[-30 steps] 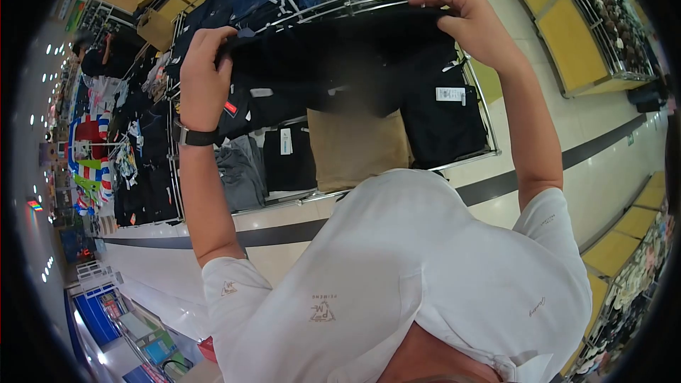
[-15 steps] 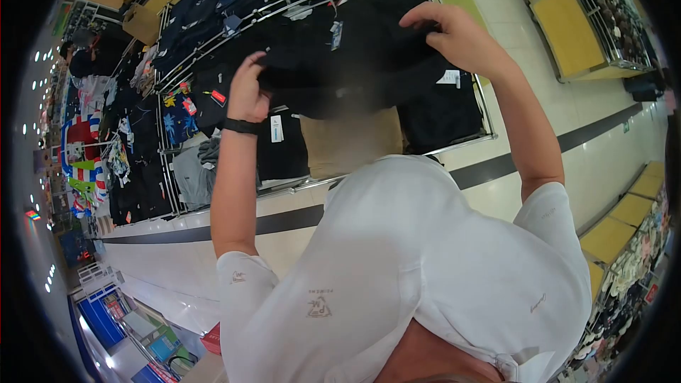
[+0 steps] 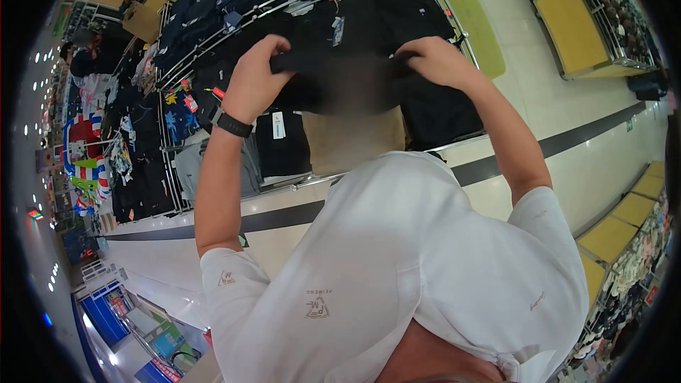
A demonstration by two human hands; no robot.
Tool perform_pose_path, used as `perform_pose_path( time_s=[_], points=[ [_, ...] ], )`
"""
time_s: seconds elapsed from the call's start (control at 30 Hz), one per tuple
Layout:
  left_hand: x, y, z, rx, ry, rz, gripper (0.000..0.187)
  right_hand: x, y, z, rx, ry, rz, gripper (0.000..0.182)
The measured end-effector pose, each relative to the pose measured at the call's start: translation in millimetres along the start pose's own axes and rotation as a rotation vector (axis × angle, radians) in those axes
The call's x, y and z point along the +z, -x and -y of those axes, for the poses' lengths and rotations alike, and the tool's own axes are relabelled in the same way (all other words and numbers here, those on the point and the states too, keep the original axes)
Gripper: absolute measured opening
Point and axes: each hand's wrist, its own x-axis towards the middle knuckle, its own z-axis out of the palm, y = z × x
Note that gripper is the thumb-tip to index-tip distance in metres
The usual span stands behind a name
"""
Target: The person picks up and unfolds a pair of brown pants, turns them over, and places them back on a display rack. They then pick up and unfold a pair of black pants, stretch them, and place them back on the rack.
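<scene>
black garment (image 3: 347, 81) held up between both hands over a display table (image 3: 464, 32), above folded stock. left hand (image 3: 255, 81), watch (image 3: 233, 125) on its wrist, fingers curled shut, pinching the garment's left end. right hand (image 3: 436, 60) closed likewise, clamping the right end, cloth bunched and sagging between the two fists. middle of the garment blurred, so kind of clothing not clear. below it on the table: tan trousers (image 3: 355, 143), dark folded pieces with white tags (image 3: 278, 125), grey ones (image 3: 188, 167) further left. wearer's white shirt (image 3: 411, 269) filling the lower frame. yellow tables (image 3: 571, 25) well apart across the pale floor (image 3: 567, 110).
</scene>
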Motion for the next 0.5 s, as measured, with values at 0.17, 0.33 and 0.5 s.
perform_pose_path(
  time_s=[0.17, 0.33, 0.5],
  points=[
    [40.8, 22.2, 79.4, 0.022, -0.128, 0.025, 0.043, -28.2, 24.4, 2.3, 0.256, -0.261, -0.029, 0.035],
    [56.6, 29.3, 88.5, -0.118, -0.324, -0.103, 0.046, -27.3, 26.3, 7.8, 0.336, -0.235, -0.048, 0.034],
    [50.7, 23.4, 80.9, -0.519, 0.782, -0.146, 0.028, -7.0, 29.4, -18.9, 0.094, -0.086, -0.193, 0.028]
  ],
)
